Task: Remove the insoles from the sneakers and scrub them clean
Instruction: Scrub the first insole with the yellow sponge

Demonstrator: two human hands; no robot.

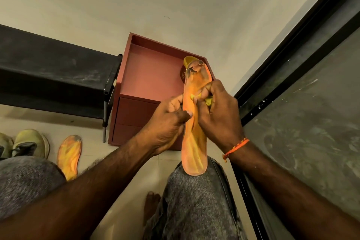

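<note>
An orange insole (pixel 193 148) with a dark, worn toe stands upright with its heel on my right knee. My left hand (pixel 167 122) grips its left edge, thumb laid across the front. My right hand (pixel 216 111) holds a small yellow cloth or sponge (pixel 208 101) and presses it against the insole's upper half. A second orange insole (pixel 69 155) lies flat on the floor at the left. Beside it stand two yellowish sneakers (pixel 29 143).
A reddish-brown cabinet (pixel 148 76) with drawers stands straight ahead, a yellow object (pixel 188 60) on its top behind the insole. A black rack (pixel 58 72) stands left of it. A dark-framed door (pixel 292 84) runs along the right. My bare foot (pixel 152 206) rests on the tiled floor.
</note>
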